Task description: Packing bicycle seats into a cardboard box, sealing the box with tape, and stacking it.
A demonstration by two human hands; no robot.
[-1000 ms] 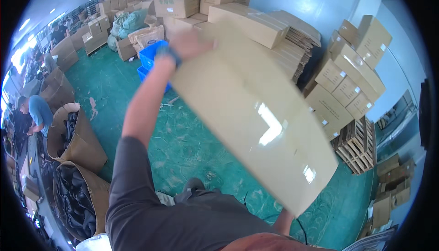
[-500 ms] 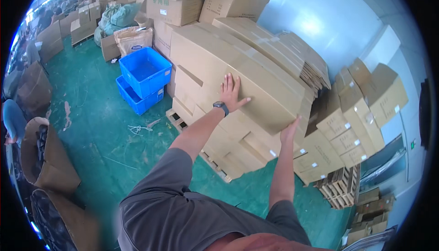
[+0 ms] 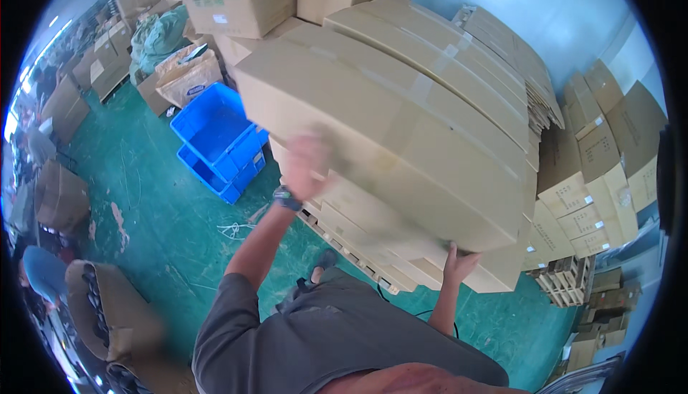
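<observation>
While the long cardboard box (image 3: 401, 143) lies atop the stack, its length running from upper left down to lower right, we press our left hand (image 3: 304, 164) flat on its near face, fingers spread, and our right hand (image 3: 459, 263) cups its lower corner.

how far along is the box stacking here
Done: several long taped cartons already lie in a pile on the wooden pallet. In hand: the front long cardboard carton is at the pile's near edge, left hand flat on its side, right hand under its lower corner. Left: both hands are on it, so it does not look settled or released yet.
</observation>
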